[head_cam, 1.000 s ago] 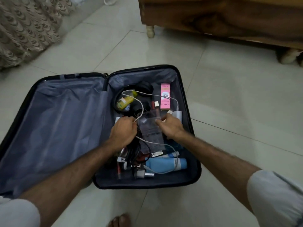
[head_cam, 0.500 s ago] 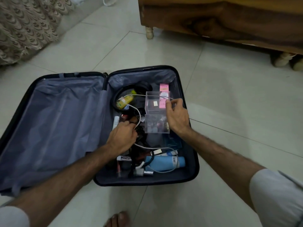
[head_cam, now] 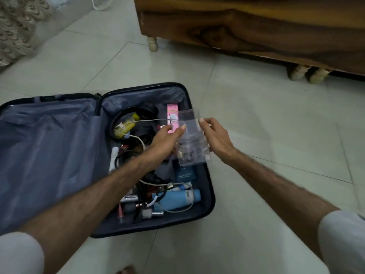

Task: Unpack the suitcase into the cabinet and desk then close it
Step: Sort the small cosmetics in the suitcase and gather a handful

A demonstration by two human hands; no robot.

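Both hands on the clear box [head_cam: 192, 139], held up over the right edge of the open suitcase [head_cam: 207, 194]. Left hand [head_cam: 166, 142] grips its left side, thumb on the front face; right hand [head_cam: 216, 138] grips the right side, fingers [head_cam: 203, 123] curled round the top edge. Box is tilted, small dark items visible inside, can't tell what.

Suitcase lies flat on the tile floor [head_cam: 266, 135], lid half [head_cam: 49, 155] to the left with grey lining. Right half holds the clutter: pink carton [head_cam: 171, 112] at the far end, yellow tube [head_cam: 126, 125], white cable [head_cam: 138, 138] looping through, blue bottle [head_cam: 177, 199] near the front, dark blue box [head_cam: 184, 174] just under the clear box.

Wood bed frame [head_cam: 246, 30] beyond, well apart.
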